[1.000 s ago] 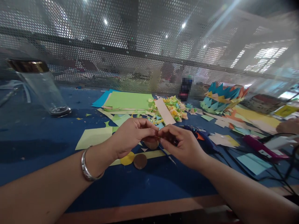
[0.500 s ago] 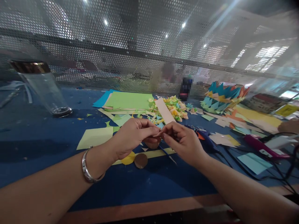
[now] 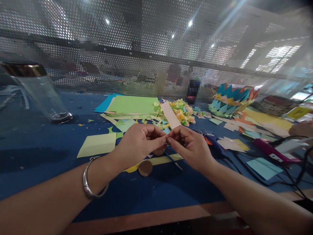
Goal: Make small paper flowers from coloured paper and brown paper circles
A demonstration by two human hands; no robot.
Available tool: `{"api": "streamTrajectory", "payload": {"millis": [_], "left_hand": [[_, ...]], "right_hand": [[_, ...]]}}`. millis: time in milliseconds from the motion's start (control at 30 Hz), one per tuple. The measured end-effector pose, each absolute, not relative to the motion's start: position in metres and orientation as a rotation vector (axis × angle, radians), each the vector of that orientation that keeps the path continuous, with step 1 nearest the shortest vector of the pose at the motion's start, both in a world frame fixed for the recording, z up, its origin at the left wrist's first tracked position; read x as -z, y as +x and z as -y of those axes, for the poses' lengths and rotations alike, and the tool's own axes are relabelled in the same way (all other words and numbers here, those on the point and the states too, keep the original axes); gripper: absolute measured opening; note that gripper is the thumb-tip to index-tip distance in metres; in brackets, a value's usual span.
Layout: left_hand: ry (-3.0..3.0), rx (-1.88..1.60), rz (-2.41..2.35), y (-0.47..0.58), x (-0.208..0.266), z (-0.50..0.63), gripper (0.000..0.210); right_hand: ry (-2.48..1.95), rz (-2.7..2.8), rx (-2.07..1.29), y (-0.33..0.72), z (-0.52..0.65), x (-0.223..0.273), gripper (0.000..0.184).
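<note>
My left hand and my right hand meet at the fingertips over the middle of the table. Both pinch a small, pale pinkish paper piece, mostly covered by the fingers. Behind the right fingers lies a pale pink paper strip; its near end is hidden. Below the hands are a brown disc, a yellow paper piece, a pale yellow-green strip and a thin blue stick-like tool. Another brown round piece shows partly under the fingers.
A lidded glass jar stands left. Stacked coloured paper and a heap of folded paper pieces lie behind. At right are a layered paper ring, a dark blue corded tool, a magenta device and cables.
The fingertips have closed further over the small paper piece, and less of it shows. The whole view has shifted slightly; the table items stay put.
</note>
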State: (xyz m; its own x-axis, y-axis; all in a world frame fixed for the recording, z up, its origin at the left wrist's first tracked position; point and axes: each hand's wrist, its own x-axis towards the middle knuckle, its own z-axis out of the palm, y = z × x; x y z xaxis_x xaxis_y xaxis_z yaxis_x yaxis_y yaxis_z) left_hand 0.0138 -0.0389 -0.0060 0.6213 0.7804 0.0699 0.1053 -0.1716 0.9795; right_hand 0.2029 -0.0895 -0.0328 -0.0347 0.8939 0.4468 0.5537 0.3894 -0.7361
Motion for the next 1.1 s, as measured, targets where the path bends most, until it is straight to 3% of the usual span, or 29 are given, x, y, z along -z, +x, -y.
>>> {"api": "streamTrajectory", "payload": {"millis": [600, 1100], "left_hand": [[1.820, -0.652, -0.781, 0.0124, 0.0018, 0.0390, 0.014], [1.733, -0.539, -0.658, 0.0116, 0.0030, 0.0381, 0.016]], "right_hand": [[-1.302, 1.735, -0.459, 0.2027, 0.0911, 0.0351, 0.019], [-1.229, 1.669, -0.698, 0.2034, 0.0908, 0.0296, 0.014]]}}
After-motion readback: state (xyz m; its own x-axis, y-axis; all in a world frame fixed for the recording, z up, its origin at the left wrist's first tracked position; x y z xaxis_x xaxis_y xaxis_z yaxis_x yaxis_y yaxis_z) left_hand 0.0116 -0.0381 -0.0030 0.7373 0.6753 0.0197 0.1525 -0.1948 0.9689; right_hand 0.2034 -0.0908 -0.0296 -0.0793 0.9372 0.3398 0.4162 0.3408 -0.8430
